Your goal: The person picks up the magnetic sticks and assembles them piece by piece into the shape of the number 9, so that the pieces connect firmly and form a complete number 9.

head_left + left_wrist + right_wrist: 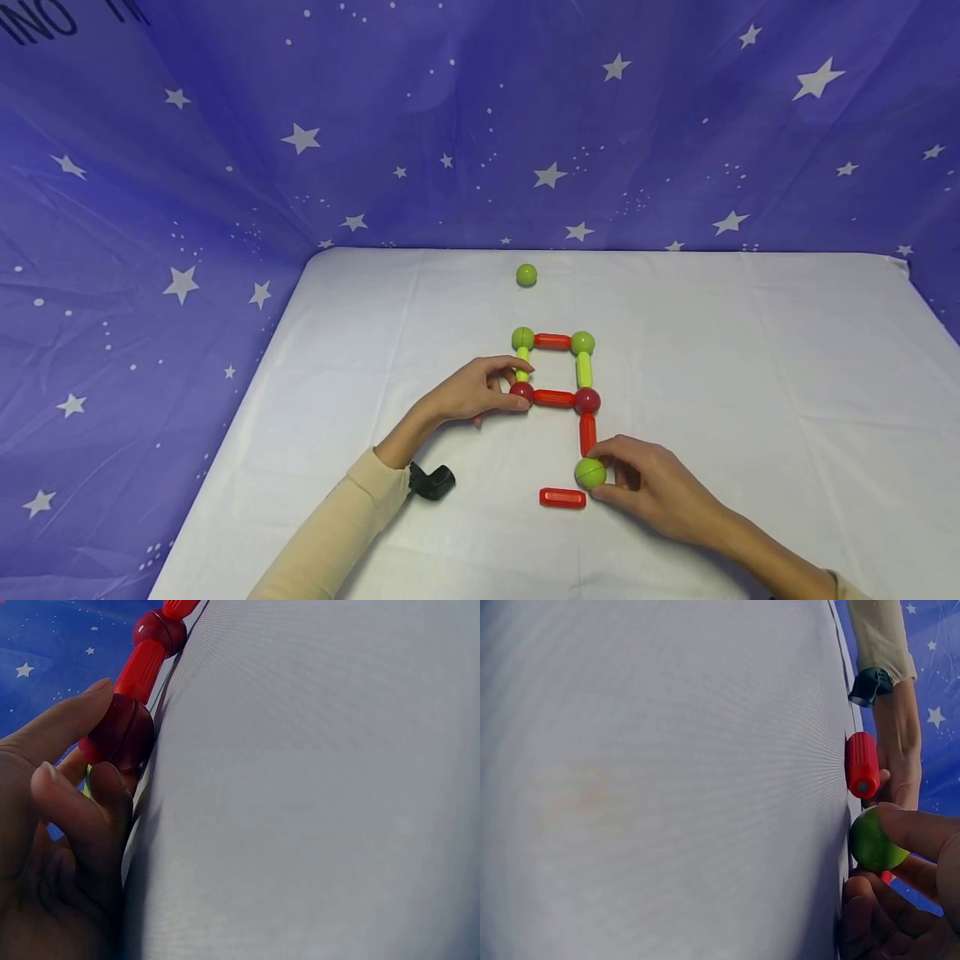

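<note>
On the white table lies a toy frame of balls and rods. Two green balls (582, 342) top it, two red balls sit lower, and red rods (554, 399) and light green rods (584, 370) join them. My left hand (480, 390) holds the lower-left red ball (124, 733) between thumb and fingers. Below the lower-right red ball (587, 401) runs another red rod (588, 435). At its near end my right hand (660, 487) pinches a green ball (590, 473) between thumb and fingers. Whether rod and ball touch is hard to tell.
A loose red rod (562, 498) lies just left of the right hand's ball. A single green ball (527, 275) rests near the table's back edge. A dark wrist camera (433, 482) juts from the left wrist. Purple starred cloth (480, 125) hangs behind the table.
</note>
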`<state>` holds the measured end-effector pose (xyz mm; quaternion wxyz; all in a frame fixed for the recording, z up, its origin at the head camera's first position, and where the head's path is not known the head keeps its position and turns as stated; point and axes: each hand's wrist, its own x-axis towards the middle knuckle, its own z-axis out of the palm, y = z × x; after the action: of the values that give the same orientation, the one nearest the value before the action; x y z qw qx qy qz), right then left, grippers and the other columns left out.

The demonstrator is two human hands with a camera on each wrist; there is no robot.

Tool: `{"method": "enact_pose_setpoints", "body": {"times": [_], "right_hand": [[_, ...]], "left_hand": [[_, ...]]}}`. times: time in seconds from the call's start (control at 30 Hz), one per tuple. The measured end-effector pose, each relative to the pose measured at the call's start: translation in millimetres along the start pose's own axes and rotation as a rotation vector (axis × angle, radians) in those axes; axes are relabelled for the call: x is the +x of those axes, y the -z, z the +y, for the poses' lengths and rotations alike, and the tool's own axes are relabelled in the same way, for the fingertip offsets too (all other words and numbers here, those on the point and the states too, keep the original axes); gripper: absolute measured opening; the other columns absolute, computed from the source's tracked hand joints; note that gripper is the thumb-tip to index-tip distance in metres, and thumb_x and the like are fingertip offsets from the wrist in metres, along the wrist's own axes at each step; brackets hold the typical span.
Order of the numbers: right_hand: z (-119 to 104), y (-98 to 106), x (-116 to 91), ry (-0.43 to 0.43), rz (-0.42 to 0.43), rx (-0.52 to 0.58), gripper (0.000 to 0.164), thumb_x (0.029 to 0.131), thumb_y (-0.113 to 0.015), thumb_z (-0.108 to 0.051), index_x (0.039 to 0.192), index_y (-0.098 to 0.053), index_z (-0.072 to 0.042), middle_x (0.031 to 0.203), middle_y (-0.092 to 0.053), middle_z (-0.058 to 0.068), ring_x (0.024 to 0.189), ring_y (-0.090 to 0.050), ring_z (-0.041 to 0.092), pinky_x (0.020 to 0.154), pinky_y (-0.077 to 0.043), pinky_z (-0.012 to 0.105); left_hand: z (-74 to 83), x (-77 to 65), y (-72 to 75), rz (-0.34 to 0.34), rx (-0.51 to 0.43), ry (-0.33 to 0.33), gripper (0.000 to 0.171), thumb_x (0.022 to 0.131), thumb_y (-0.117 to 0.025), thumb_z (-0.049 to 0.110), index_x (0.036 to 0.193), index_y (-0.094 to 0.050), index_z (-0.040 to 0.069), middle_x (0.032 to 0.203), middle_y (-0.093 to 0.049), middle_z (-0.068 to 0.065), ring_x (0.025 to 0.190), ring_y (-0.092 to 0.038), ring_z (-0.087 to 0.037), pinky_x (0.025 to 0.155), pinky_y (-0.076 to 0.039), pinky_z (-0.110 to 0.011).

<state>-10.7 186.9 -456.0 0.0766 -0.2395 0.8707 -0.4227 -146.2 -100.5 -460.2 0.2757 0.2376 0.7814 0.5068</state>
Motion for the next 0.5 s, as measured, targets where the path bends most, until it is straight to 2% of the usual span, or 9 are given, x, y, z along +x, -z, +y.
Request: {"method": "enact_pose_setpoints", "body": {"times": [0.5], "right_hand": [[0.9,-1.3,-0.5,0.03,0.024,-0.021,0.037,0.08,-0.083,-0.015,0.111,-0.065,-0.021,0.09,-0.059,-0.015,0.07,-0.053,0.006,0.058,-0.046,0.02]], "left_hand": [[-1.6,0.6,-0.1,0.002,0.003,-0.003,0.049,0.083,-0.082,0.024,0.127,-0.062,0.017,0.104,-0.058,-0.004,0.046,-0.044,-0.013,0.039,-0.042,-0.027]]}}
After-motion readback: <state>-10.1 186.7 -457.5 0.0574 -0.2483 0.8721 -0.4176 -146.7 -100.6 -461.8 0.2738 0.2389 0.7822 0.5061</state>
